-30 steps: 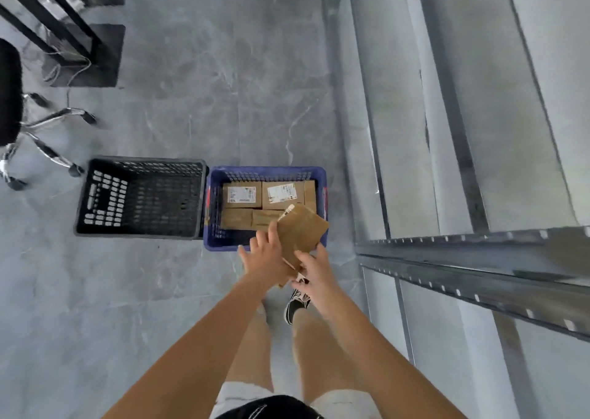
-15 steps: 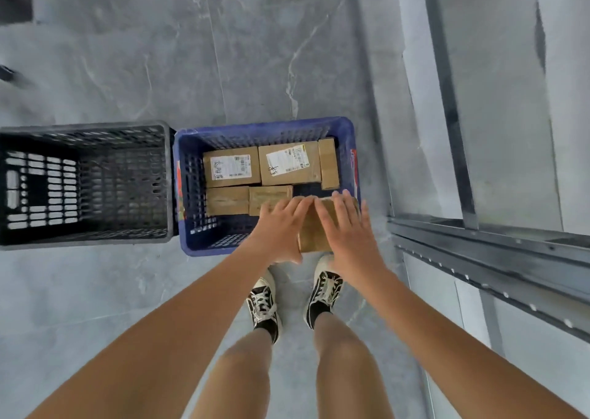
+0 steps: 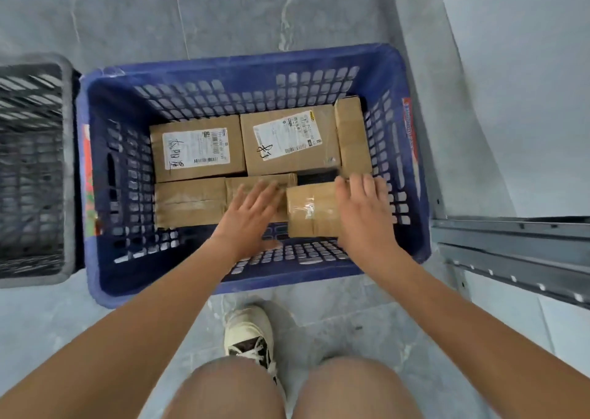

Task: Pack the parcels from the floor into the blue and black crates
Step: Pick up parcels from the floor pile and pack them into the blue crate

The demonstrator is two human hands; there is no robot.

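At the far left stands the black crate (image 3: 32, 169), blurred at the frame edge, touching or just beside the blue crate (image 3: 95, 195); nothing can be made out inside it. In the blue crate, a labelled parcel (image 3: 196, 147) lies flat at the back left, with a taped plain parcel (image 3: 190, 201) in front of it and another labelled parcel (image 3: 289, 139) to its right — the boxes are butted edge to edge, probably to save floor space. The left hand (image 3: 249, 217) rests flat with straight fingers on a middle front parcel, gripping nothing, seemingly steadying the row. Just to its right is the small taped parcel (image 3: 311, 211), set in the front right corner region. The right hand (image 3: 362, 211) lies over its right end, fingers spread and nearly straight; whether any fingertip curls under the edge cannot be told. A narrow upright parcel (image 3: 352, 136) stands against the right wall and limits how far back the small one can slide. Beyond the crate, a grey metal rail (image 3: 510, 249) crosses the floor at right, near the right forearm.
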